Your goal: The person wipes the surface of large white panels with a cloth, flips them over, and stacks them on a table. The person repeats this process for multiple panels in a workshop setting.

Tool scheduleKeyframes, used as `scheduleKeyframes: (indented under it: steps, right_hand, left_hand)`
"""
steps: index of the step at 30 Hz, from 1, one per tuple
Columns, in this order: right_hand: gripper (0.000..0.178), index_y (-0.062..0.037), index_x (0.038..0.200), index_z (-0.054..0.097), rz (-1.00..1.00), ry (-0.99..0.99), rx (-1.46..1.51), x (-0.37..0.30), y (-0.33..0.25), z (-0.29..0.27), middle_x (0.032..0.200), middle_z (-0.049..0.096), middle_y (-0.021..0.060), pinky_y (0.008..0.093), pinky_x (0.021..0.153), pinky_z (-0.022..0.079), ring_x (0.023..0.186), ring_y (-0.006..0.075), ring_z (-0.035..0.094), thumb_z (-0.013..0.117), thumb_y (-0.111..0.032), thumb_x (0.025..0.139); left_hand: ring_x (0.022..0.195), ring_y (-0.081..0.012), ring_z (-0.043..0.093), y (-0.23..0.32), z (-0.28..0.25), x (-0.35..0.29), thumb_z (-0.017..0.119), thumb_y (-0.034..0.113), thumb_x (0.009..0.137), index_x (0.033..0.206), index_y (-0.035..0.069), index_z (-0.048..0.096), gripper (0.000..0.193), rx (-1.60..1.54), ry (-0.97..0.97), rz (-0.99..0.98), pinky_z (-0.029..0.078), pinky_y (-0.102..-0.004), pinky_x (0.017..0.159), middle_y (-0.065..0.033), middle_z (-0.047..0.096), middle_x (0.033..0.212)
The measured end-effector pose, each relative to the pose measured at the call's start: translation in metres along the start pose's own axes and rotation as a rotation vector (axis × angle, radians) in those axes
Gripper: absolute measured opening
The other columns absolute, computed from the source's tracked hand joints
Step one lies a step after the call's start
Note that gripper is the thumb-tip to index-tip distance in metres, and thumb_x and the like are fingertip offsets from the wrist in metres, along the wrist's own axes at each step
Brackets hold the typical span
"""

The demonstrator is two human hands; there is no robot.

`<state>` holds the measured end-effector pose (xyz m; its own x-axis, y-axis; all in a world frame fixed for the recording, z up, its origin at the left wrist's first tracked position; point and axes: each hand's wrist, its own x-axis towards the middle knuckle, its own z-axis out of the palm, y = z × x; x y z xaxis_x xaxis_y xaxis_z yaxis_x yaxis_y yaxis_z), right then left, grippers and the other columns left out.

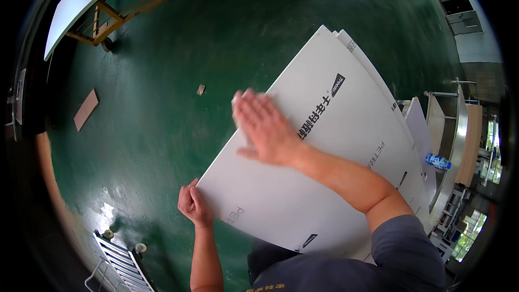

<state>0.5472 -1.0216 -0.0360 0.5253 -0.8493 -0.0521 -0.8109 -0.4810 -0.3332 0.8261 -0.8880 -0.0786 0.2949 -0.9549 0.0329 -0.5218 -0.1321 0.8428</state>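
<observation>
A large white printed board [281,194] lies in front of me, slanting up to the right, with the edge of another board [373,70] showing beneath its far right side. My left hand [194,204] is closed at the board's near left corner, its fingers curled around the edge. My right hand [265,130] is flat over the board near its left edge, fingers stretched out and slightly blurred. Whether the right palm touches the surface, I cannot tell.
A yellow wheeled cart [111,16] carrying a pale panel stands at the far left. Small brown offcuts [86,110] lie on the green floor [162,75]. A slatted metal roller frame [123,262] is at lower left. On the right are leaning panels [424,135] and a blue-labelled bottle [438,161].
</observation>
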Motion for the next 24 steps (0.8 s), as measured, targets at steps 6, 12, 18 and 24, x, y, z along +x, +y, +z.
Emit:
scheduleKeyframes:
  steps: [6, 12, 18, 24]
  right_hand:
    - [0.084, 0.0058, 0.156, 0.021, 0.567, 0.266, -0.38, 0.0, 0.205, -0.054, 0.165, 0.019, 0.0265, 0.0523, 0.125, 0.012, 0.154, 0.0413, 0.014, 0.043, -0.056, 0.102]
    - [0.095, 0.0096, 0.155, 0.021, 0.069, -0.037, -0.124, 0.009, -0.064, 0.008, 0.163, 0.024, 0.0248, 0.0507, 0.125, 0.017, 0.152, 0.0399, 0.022, 0.048, -0.06, 0.096]
    - [0.089, 0.0052, 0.157, 0.021, -0.036, -0.081, -0.041, 0.009, -0.065, 0.008, 0.164, 0.022, 0.0255, 0.0504, 0.125, 0.016, 0.153, 0.0402, 0.021, 0.057, -0.048, 0.096]
    - [0.086, 0.0056, 0.158, 0.014, 0.493, 0.216, -0.298, -0.009, 0.108, -0.006, 0.167, 0.011, 0.025, 0.0452, 0.127, 0.008, 0.156, 0.0386, 0.009, 0.038, -0.057, 0.104]
  left_hand:
    - [0.064, -0.0131, 0.051, 0.018, 0.011, 0.003, 0.052, 0.007, 0.099, 0.093, -0.003, 0.074, 0.025, -0.158, 0.023, -0.066, 0.04, -0.0276, 0.061, -0.0043, 0.058, 0.071]
    - [0.08, -0.0143, 0.059, 0.005, 0.02, -0.012, 0.04, 0.041, 0.109, 0.114, -0.003, 0.061, 0.048, -0.483, 0.322, -0.275, 0.047, -0.0274, 0.076, -0.01, 0.066, 0.093]
    - [0.104, -0.0213, 0.065, -0.034, 0.005, -0.108, 0.029, 0.044, 0.11, 0.113, -0.004, 0.066, 0.061, -1.09, 0.031, -0.851, 0.048, -0.0373, 0.098, -0.0129, 0.071, 0.109]
    - [0.113, -0.023, 0.061, 0.018, 0.007, -0.182, 0.024, 0.06, 0.106, 0.136, -0.008, 0.057, 0.08, -1.127, -0.316, -0.885, 0.043, -0.0385, 0.101, -0.013, 0.068, 0.122]
